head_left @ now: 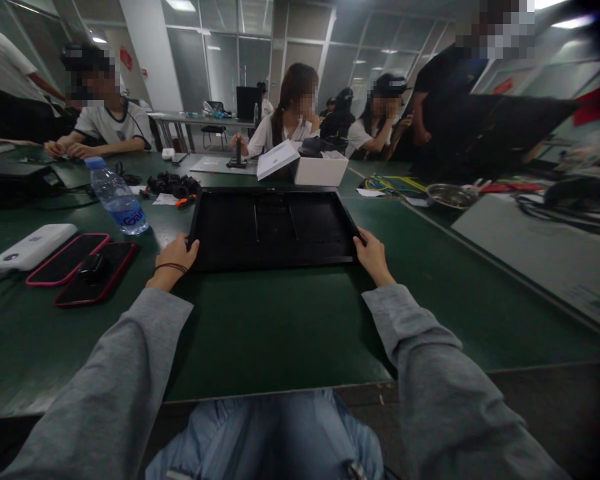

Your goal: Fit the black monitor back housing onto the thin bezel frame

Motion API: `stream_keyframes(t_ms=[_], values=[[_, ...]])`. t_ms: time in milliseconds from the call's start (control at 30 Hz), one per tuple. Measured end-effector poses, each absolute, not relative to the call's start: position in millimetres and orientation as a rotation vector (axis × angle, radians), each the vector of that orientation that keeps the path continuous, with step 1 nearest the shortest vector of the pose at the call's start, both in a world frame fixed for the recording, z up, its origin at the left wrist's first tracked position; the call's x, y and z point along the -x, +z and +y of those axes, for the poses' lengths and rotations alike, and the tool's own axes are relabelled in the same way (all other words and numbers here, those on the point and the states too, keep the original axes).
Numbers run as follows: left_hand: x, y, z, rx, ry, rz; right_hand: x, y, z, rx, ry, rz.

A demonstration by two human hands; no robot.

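A flat black monitor shell [275, 230], with a raised rim and two thin pale lines in its middle, lies on the green table in front of me. My left hand [176, 259] is closed on its near left edge, a dark band round the wrist. On the opposite side, my right hand [373, 255] grips the right edge, thumb on top. The fingers under the rim are hidden. Left of my left hand lie two red-edged phones [70, 260], [115, 267], with a small black object [94, 268] on the nearer one.
A water bottle [117, 200] stands at left beside a white device [33, 247]. Beyond the shell are black cables [173, 183] and an open white box [320, 170]. A metal bowl [450, 195] and a large pale panel [540, 260] lie right. Several people sit or stand across the table.
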State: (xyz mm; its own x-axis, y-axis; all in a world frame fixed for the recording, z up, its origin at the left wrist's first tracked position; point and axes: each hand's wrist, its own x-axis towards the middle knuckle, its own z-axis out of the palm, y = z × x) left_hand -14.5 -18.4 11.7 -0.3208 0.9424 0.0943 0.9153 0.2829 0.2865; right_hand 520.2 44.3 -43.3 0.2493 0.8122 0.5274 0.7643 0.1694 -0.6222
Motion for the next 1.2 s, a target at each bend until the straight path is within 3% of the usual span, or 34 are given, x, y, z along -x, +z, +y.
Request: stream_keyframes(t_ms=[633,833,1200], values=[[17,0,-13,-2.070,0.882,2.360,-515,-36,41,1.622,0.047,-1.540],[-5,3,-20,-2.221,1.059,2.299,-502,-25,33,1.621,-0.195,-1.529],[-36,0,-29,-2.640,0.703,1.904,-437,-15,16,1.591,-0.394,-1.771]])
